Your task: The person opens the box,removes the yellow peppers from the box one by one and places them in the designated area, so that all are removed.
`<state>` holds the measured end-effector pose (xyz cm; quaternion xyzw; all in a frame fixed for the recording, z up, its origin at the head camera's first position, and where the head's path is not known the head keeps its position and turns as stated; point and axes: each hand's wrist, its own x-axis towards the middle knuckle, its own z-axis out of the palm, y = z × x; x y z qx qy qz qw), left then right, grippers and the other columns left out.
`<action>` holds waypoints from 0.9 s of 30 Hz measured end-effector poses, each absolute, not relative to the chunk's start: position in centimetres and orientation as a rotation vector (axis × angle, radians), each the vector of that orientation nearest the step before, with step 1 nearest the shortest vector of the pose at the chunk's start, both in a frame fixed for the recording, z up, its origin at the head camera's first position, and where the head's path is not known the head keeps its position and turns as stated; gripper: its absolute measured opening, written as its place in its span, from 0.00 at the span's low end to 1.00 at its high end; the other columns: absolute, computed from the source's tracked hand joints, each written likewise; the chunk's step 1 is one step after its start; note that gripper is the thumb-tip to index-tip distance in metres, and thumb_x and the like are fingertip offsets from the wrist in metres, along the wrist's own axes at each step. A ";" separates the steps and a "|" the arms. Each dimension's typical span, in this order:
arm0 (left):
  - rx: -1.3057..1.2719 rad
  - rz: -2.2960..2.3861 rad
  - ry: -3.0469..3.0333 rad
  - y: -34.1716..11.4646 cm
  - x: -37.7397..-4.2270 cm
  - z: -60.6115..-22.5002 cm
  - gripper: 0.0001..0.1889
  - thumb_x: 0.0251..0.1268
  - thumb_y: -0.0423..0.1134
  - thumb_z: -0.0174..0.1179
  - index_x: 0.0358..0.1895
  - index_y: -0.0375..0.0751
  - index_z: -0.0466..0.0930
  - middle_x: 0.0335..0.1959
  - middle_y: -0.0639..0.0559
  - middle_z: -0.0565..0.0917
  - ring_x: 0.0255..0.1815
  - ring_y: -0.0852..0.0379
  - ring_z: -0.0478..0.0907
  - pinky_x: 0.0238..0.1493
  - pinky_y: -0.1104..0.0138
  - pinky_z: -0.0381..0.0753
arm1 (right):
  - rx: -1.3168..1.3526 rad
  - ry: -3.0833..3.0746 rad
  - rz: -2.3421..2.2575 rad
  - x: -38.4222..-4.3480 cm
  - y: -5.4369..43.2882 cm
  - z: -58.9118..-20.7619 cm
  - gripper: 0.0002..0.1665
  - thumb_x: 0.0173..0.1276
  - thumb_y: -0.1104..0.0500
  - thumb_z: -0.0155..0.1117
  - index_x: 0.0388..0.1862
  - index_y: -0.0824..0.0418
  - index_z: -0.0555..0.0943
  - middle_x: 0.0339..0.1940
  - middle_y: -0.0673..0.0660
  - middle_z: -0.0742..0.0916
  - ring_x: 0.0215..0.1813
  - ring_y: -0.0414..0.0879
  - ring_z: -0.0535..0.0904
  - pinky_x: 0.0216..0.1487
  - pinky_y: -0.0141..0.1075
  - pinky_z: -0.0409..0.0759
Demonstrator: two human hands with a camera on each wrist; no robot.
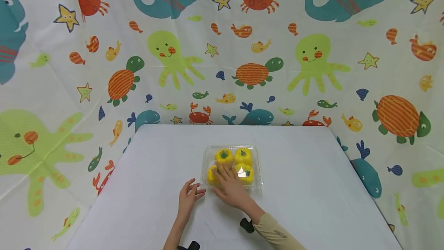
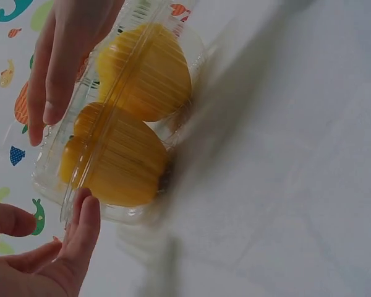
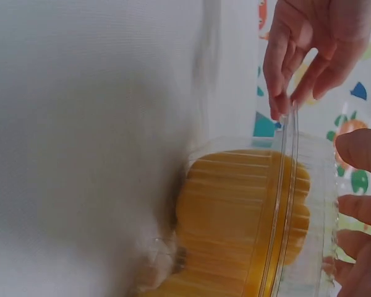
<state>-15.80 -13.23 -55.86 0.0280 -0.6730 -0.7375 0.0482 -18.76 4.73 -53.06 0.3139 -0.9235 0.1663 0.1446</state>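
A clear plastic clamshell box (image 1: 257, 161) sits on the white table with its lid down over several yellow bell peppers (image 1: 243, 156). My right hand (image 1: 231, 188) lies over the lid's front left part, fingers spread; in the right wrist view its fingertips (image 3: 349, 240) are against the lid's top. At the box's front left corner is my left hand (image 1: 187, 200), its fingers loosely bent. In the left wrist view the left fingertips (image 2: 86, 213) reach the rim, while the thumb stands apart from it. Green stems show on some peppers through the lid.
The white tabletop (image 1: 305, 180) spreads around the box on all sides. Behind it and at both sides hangs a cloth (image 1: 215, 61) printed with sea animals. A dark wrist-camera piece (image 1: 247, 225) sits by the right wrist, another (image 1: 193, 245) by the left.
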 end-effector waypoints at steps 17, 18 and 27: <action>0.356 -2.425 -2.218 -14.0 -17.0 -55.0 0.19 0.68 0.38 0.44 0.52 0.21 0.66 0.34 0.48 0.77 0.33 0.53 0.82 0.34 0.61 0.82 | 0.946 -2.597 0.243 -19.7 2.7 -52.8 0.31 0.63 0.44 0.52 0.64 0.52 0.65 0.67 0.56 0.68 0.67 0.51 0.63 0.61 0.51 0.63; 0.355 -2.427 -2.223 -14.0 -17.1 -55.1 0.19 0.68 0.37 0.44 0.51 0.22 0.67 0.34 0.49 0.77 0.33 0.53 0.82 0.34 0.61 0.82 | 0.947 -2.602 0.237 -19.8 2.7 -52.9 0.30 0.63 0.44 0.52 0.64 0.51 0.65 0.66 0.55 0.68 0.67 0.51 0.63 0.61 0.50 0.63; 0.283 -2.471 -2.250 -14.3 -17.4 -55.8 0.16 0.68 0.36 0.43 0.50 0.24 0.66 0.36 0.49 0.80 0.33 0.54 0.82 0.34 0.60 0.81 | 0.990 -2.593 0.153 -20.3 2.2 -53.4 0.28 0.63 0.43 0.52 0.63 0.42 0.65 0.64 0.54 0.70 0.66 0.51 0.64 0.61 0.48 0.65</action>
